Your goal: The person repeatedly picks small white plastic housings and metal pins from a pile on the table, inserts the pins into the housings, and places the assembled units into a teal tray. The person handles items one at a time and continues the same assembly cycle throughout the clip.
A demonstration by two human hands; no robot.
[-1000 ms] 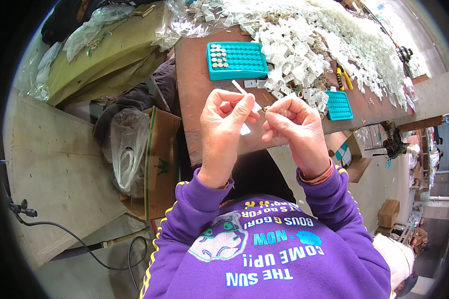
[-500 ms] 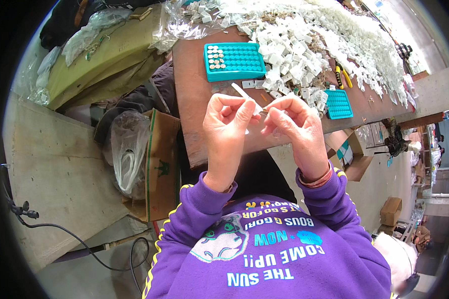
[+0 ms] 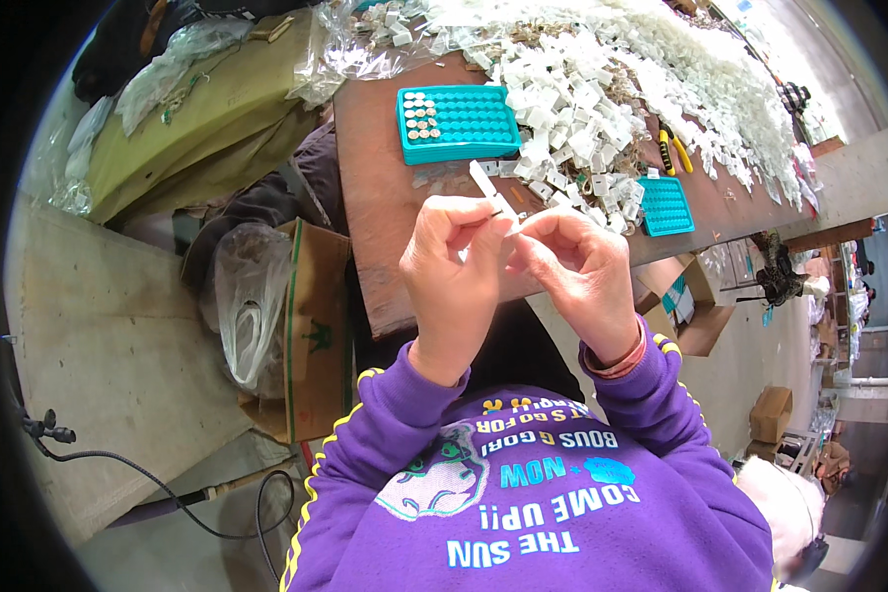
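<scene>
Strip (image 3: 481, 180), thin n white, is sticking up over the table (image 3: 390, 237), L hand (image 3: 456, 281) pinching it. R hand (image 3: 587, 271) is hovering fingertips-close, cant tell if it's gripping smth. Teal tray (image 3: 454, 154) w/ round bits (image 3: 422, 125) is sitting beyond, beside white pile (image 3: 572, 109).

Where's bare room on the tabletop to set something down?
Brown tabletop shows between its left edge, the larger teal tray and the left hand; a near-bare patch lies right of the small teal tray. White pieces crowd the middle and back.
</scene>
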